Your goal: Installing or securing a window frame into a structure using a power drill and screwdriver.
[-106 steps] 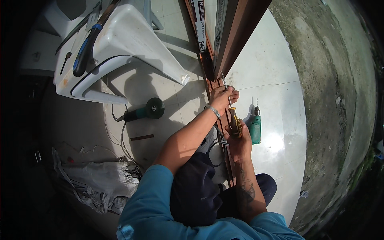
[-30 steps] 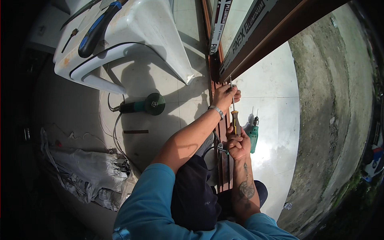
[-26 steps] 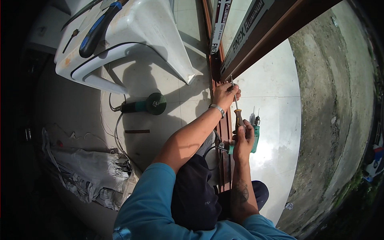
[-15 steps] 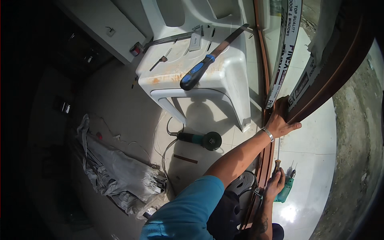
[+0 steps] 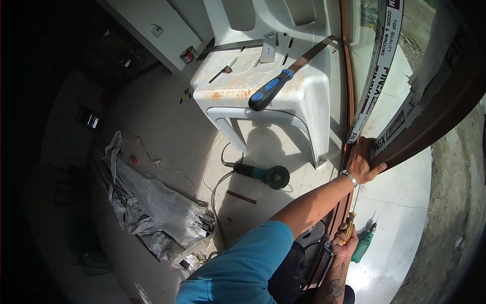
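Observation:
My left hand [image 5: 360,161], a metal bracelet at its wrist, grips the lower end of a brown aluminium profile [image 5: 434,130] with the thumb on the near side. Its other fingers are partly hidden. Below it, my right hand [image 5: 345,244] is wrapped round the yellow handle of a screwdriver [image 5: 350,225]. The thin shaft points up toward the profile's lower end, and its tip is hidden by my left hand. Just left of both hands runs a brown frame track [image 5: 343,209] along the floor. An upright profile with white printed film [image 5: 373,83] stands beyond my left hand.
A green drill [image 5: 363,247] lies right of my right hand. On the white plastic chair [image 5: 309,96] rest a blue-and-black-handled file [image 5: 273,90] and a small box [image 5: 268,52]. An angle grinder [image 5: 258,174], its cable and a grey sack [image 5: 157,195] lie on the floor.
The whole view has shifted, so the scene sits further right and lower. The screwdriver's handle has turned in my right hand and shows more yellow. My left hand keeps its grip.

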A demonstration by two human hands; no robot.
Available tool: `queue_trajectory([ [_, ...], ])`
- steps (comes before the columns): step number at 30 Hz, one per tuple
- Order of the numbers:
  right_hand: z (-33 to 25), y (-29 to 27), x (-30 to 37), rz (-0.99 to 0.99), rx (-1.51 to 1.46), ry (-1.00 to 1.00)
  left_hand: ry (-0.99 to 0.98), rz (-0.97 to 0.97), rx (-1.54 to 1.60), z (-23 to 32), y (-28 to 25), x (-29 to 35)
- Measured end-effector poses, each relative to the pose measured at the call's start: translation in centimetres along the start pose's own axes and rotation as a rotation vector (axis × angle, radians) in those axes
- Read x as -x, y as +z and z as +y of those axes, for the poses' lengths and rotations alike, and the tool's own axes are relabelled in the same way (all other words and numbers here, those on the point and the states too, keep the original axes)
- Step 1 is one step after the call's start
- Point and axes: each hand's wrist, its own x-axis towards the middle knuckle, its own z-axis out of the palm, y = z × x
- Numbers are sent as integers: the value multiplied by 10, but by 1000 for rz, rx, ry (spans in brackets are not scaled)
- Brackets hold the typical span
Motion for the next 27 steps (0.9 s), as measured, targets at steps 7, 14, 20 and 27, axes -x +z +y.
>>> queue_trajectory([
  [7, 16, 36, 28, 595, 895, -497, 152, 83, 0, -13, -3, 8],
  [14, -13, 35, 45, 325, 52, -183, 218, 83, 86, -4, 9, 14],
  [20, 17, 25, 42, 624, 921, -741, 148, 83, 137, 0, 16, 26],
  [27, 24, 19, 43, 504, -19, -338, 31, 13, 210, 7, 3, 37],
])
